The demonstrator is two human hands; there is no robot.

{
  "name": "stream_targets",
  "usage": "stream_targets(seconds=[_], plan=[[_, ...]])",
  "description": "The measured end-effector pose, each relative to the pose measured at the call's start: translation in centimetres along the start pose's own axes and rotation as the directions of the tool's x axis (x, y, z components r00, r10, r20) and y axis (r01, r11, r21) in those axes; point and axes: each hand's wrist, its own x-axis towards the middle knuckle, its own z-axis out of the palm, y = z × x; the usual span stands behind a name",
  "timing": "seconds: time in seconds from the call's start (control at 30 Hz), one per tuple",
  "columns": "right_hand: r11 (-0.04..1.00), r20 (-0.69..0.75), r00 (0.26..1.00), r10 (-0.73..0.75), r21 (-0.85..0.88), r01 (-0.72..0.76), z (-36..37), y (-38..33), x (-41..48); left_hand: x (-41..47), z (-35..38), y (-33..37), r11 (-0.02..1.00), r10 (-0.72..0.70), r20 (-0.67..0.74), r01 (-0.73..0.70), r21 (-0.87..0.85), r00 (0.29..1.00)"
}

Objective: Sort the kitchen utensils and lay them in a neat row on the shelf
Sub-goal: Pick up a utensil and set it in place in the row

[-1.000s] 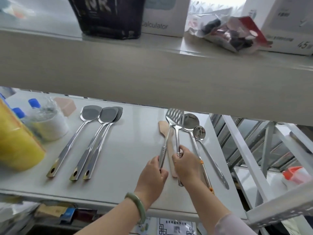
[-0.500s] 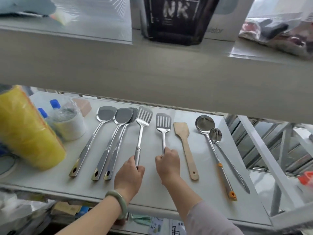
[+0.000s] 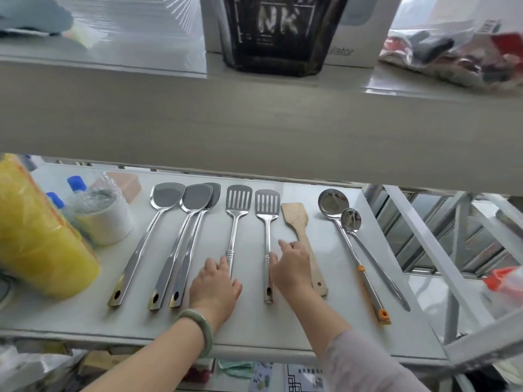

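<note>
On the white shelf (image 3: 283, 332) several utensils lie in a row, heads away from me. From the left come three solid steel spatulas (image 3: 167, 196), the last two overlapping, then two slotted turners (image 3: 239, 197) (image 3: 267, 201), a wooden spatula (image 3: 294, 215), a large ladle (image 3: 332, 202) and a small ladle (image 3: 351, 220). My left hand (image 3: 215, 290) lies over the lower handle of the left slotted turner, fingers curled on it. My right hand (image 3: 291, 264) hovers with fingers spread between the right slotted turner's handle and the wooden spatula's handle, thumb touching the turner's handle.
A yellow roll (image 3: 36, 236), a wrapped white roll (image 3: 102, 222) and blue-capped bottles (image 3: 76, 183) crowd the shelf's left end. The upper shelf board (image 3: 254, 123) hangs low over the utensil heads. A white metal frame (image 3: 418, 250) borders the right end.
Both slotted turners moved left from beside the ladles and now lie parallel between the solid spatulas and the wooden spatula. My right hand has let go of its turner and opened.
</note>
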Motion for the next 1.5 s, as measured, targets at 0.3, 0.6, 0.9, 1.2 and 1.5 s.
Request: stream_targets(seconds=[0.3,0.6,0.9,1.2,1.5], plan=[[0.977,-0.338,0.923,0.182,-0.042,-0.209,-9.8,11.6,1.6,-1.6,1.2,9.6,0.920,0.313,-0.102,-0.328,-0.215,0.944],[0.966,0.121,0.987,0.103,-0.247,-0.071,-10.0,16.0,0.8,0.1,5.3,16.4,0.941,0.339,0.183,-0.333,-0.063,0.923],[0.974,0.100,0.981,0.167,-0.170,-0.149,-8.5,14.8,-0.3,-0.2,6.3,17.9,0.910,0.396,0.215,-0.413,0.036,0.893],[0.960,0.091,0.969,0.229,-0.187,-0.209,-7.7,13.9,-0.5,-2.8,7.4,16.1,0.854,0.501,0.183,-0.517,0.052,0.846],[0.950,0.127,0.954,0.271,-0.196,-0.244,-8.3,13.6,0.5,-2.2,6.8,15.3,0.813,0.564,0.173,-0.579,0.055,0.808]])
